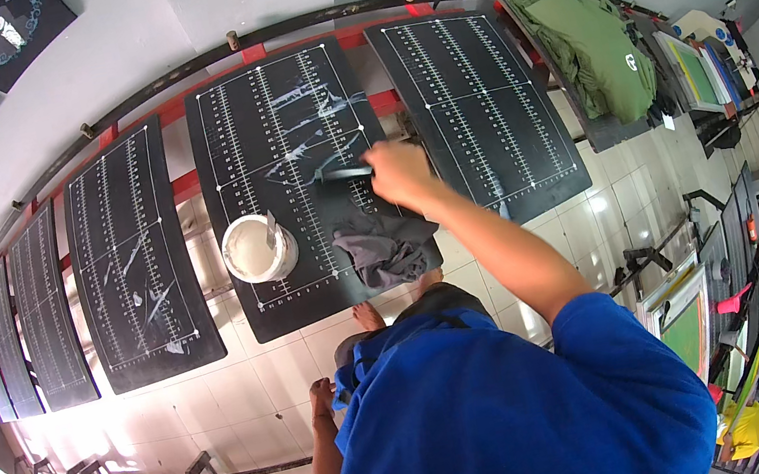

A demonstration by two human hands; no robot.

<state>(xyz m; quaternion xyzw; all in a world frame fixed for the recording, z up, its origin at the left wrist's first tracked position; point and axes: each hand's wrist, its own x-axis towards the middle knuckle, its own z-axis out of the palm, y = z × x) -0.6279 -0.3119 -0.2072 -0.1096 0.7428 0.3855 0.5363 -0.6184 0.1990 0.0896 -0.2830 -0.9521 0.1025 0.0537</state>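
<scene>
Blue shirt (491, 410): wearer's own back/shoulder, closest to lens, below the right hand.
Right hand (399, 176): fist closed round the handle end of a flat dark tool, arm reaching forward.
Dark tool (345, 173): sticks out left of the right fist, over the middle of the board; can't tell if its edge touches.
Black board (232, 151): under the right hand, white ruled grid, whitish smears ahead and left of the fist.
Grey cloth (389, 250): bunched on the board's near end, just body-side of the right hand.
White bucket (290, 258): left of the right hand and nearer the body, at the board's left edge; pale paste inside, spatula (271, 229) standing in it.
Left hand (321, 394): low, well left and body-side of the right; grip unclear, can't tell if holding.
Next board (485, 117): right of the right hand, same grid.
Green garments (585, 48): farther right of that hand, piled.
</scene>
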